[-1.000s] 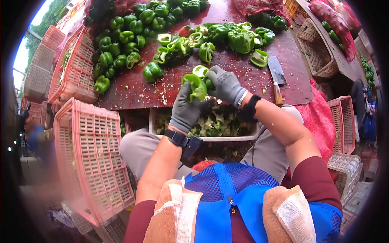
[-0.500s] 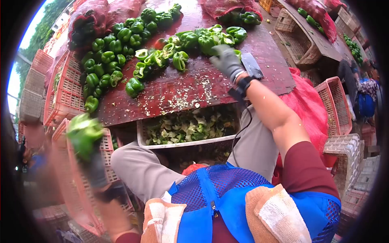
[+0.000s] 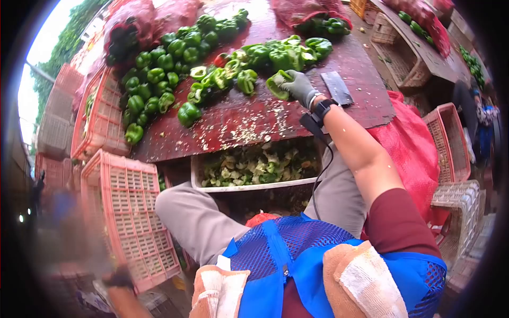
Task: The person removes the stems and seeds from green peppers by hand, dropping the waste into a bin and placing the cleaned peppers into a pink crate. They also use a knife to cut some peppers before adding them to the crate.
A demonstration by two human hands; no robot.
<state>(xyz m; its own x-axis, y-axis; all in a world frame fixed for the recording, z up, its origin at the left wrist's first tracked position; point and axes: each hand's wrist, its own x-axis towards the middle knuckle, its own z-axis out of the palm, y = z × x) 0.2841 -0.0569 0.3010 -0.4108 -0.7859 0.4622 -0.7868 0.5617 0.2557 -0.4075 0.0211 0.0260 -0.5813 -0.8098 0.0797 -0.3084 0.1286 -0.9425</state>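
My right hand [image 3: 301, 87], in a grey glove, grips a green bell pepper [image 3: 279, 85] just above the red table, its fingers closed on the edge. A cleaver-like knife with a broad blade [image 3: 337, 88] lies on the table to the right of this hand. Cut and opened peppers [image 3: 246, 82] lie beyond and to the left. My left hand [image 3: 95, 254] is at the lower left beside a pink plastic crate [image 3: 139, 217]. Motion smears it, so its fingers and anything in them cannot be made out; the wristband [image 3: 119, 278] shows.
Whole green peppers [image 3: 154, 74] are heaped at the table's left side. Under the front edge a white tub [image 3: 254, 188] holds pepper scraps. A red sack [image 3: 403, 143] and several crates [image 3: 450, 140] stand at right. Net sacks [image 3: 313, 11] rest at the back.
My left hand has swung down and left; the green pepper seen in it before is no longer visible. My right hand has taken hold of a pepper and drawn it nearer.
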